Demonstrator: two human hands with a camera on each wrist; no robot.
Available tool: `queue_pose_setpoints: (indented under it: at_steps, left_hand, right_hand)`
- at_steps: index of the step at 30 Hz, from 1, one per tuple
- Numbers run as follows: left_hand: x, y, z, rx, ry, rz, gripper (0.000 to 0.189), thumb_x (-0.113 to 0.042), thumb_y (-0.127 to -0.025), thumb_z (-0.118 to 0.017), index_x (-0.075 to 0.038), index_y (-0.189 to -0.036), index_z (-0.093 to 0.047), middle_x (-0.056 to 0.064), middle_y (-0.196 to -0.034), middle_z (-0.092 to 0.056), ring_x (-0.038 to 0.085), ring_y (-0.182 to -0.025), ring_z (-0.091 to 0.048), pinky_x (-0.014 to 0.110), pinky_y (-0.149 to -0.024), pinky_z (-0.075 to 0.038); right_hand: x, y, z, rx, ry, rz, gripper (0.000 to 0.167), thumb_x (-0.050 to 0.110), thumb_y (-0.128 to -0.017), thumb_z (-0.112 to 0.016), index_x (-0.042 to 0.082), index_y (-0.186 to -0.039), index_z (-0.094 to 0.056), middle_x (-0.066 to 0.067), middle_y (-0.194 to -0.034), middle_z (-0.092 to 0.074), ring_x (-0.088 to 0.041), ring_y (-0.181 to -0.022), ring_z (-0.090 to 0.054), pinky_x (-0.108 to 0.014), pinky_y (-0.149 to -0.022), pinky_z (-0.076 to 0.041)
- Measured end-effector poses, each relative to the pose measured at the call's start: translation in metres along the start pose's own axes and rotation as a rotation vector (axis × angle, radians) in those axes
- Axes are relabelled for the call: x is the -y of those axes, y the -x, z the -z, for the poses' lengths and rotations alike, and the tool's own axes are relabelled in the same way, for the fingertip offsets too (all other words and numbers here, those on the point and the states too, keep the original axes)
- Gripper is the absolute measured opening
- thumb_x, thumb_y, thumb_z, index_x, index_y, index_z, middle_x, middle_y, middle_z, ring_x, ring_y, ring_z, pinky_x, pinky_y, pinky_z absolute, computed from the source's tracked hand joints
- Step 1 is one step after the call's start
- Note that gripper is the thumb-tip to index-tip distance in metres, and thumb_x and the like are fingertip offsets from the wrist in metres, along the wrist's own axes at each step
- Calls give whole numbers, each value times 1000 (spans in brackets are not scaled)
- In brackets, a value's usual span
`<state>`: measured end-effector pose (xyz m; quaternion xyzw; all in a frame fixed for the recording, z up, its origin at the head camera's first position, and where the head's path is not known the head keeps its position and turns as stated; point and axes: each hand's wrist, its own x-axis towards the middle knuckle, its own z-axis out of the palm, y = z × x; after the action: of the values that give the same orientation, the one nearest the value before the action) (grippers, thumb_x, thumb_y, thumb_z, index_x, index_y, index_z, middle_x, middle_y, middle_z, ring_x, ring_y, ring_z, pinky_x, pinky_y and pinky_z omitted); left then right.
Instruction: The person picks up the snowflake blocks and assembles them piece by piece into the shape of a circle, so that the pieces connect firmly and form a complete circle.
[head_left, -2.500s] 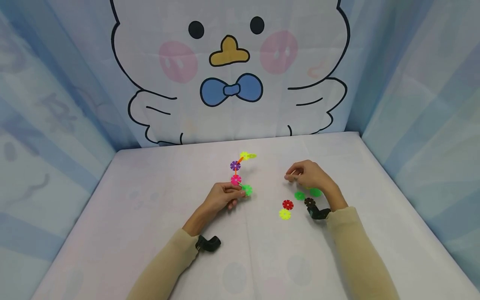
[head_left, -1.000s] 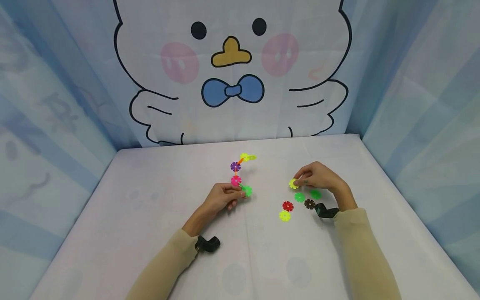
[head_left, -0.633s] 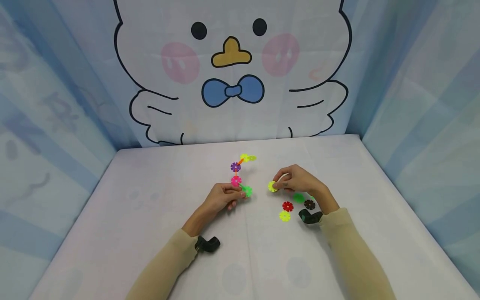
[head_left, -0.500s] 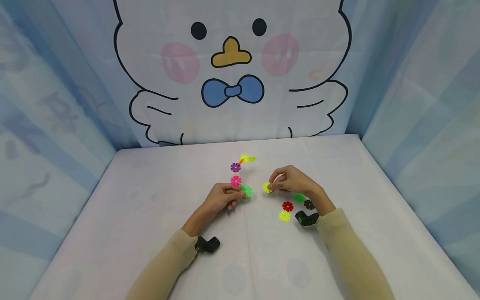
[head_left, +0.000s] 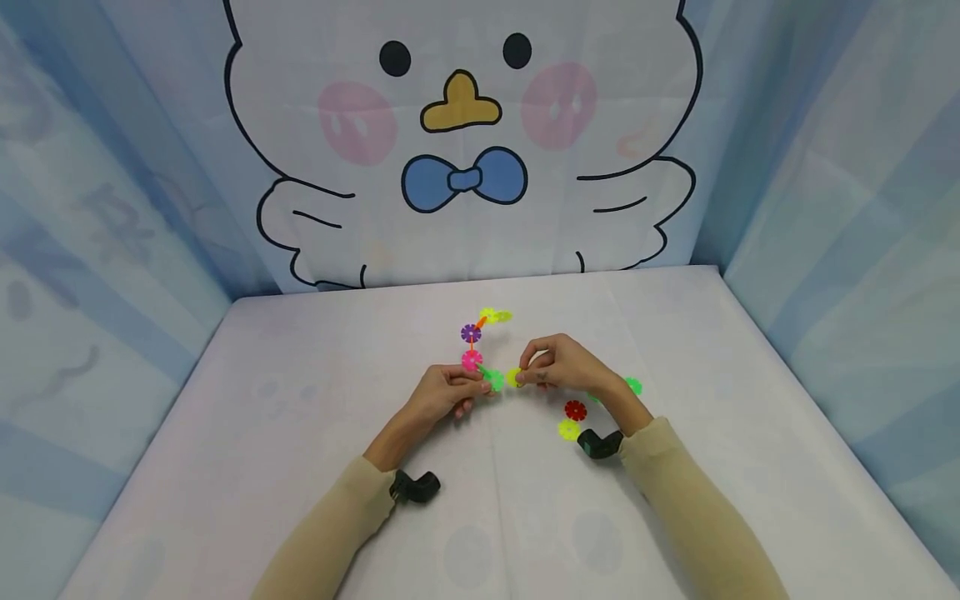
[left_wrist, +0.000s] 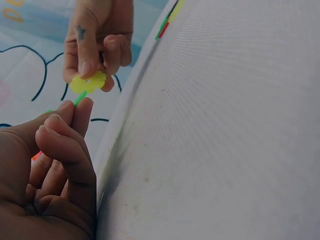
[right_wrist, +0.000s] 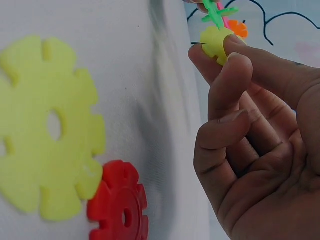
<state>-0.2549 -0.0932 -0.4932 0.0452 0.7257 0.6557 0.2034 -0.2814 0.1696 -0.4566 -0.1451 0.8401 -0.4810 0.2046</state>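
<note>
My left hand (head_left: 442,392) pinches a green slotted snowflake disc (head_left: 495,380), the near end of a chain of joined discs. Pink (head_left: 472,360), purple (head_left: 471,333) and yellow (head_left: 489,316) discs follow, with orange ones edge-on between them. Between thumb and index finger, my right hand (head_left: 566,364) holds a yellow disc (right_wrist: 215,42). In the left wrist view this yellow disc (left_wrist: 88,82) sits at the tip of the green disc (left_wrist: 80,97). Their edges meet or nearly so; whether the slots interlock, I cannot tell.
Loose red (head_left: 575,410) and yellow (head_left: 569,429) discs lie below my right wrist. A green disc (head_left: 633,385) lies beyond that forearm, and another green one is mostly covered by it. A cartoon-printed curtain (head_left: 465,242) stands behind the white table (head_left: 300,433).
My right hand picked up the yellow disc on the right and carried it left to the green disc. Its forearm now covers the dark disc. My left hand stayed in place with the chain.
</note>
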Motion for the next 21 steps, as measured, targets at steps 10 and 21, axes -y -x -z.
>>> queue_pose_setpoints:
  at_steps: [10, 21]
  left_hand:
    - [0, 0, 1, 3, 7, -9, 25, -15, -96, -80, 2, -113, -73, 1, -83, -80, 6, -55, -50, 19, -53, -43]
    - [0, 0, 1, -4, 2, 0, 26, -15, -96, -79, 1, -115, -73, 0, -83, -80, 7, -56, -50, 18, -53, -43]
  right_hand:
    - [-1, -3, -5, 5, -8, 7, 19, 19, -92, -84, 7, -97, -70, -12, -84, -79, -17, -64, -62, -24, -58, -42]
    - [2, -1, -6, -13, 8, 40, 19, 19, -92, -85, 7, -96, -71, -13, -90, -79, -19, -68, -68, -25, -60, -45]
